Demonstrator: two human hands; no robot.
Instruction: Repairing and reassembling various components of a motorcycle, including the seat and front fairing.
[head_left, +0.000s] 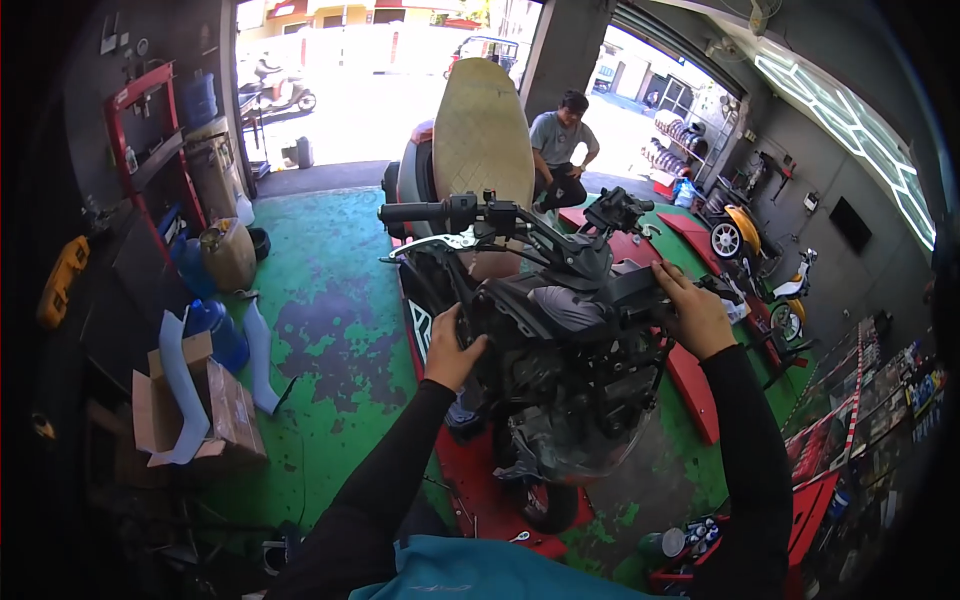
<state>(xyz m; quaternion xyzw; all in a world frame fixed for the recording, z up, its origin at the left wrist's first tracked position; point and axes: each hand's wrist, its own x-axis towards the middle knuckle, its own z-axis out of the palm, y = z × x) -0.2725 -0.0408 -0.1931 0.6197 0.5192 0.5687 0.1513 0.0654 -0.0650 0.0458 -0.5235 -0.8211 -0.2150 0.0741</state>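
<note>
Sleeves, black, are reached forward from a teal shirt at the lower edge. Just ahead, a front wheel is borne on a red platform, where a wrench is laid. Above the wheel, a scooter is seen between the two hands, its front turned this way and its inner parts partly exposed. Its dark panel is touched by the left hand, thumb and fingers spread; whether it is gripped cannot be told. A black cover is overlaid by the fingers of the right hand; its thumb is hidden, so its grip cannot be told either. Beyond the hands, the handlebar is set crosswise, with a silver lever mounted near its grip. At left, two pale curved panels are stood in and beside an opened carton, near a blue jug. The beige seat is seen farther back, beside a crouched person. Past the doorway, a motorbike is seen on the bright street.
</note>
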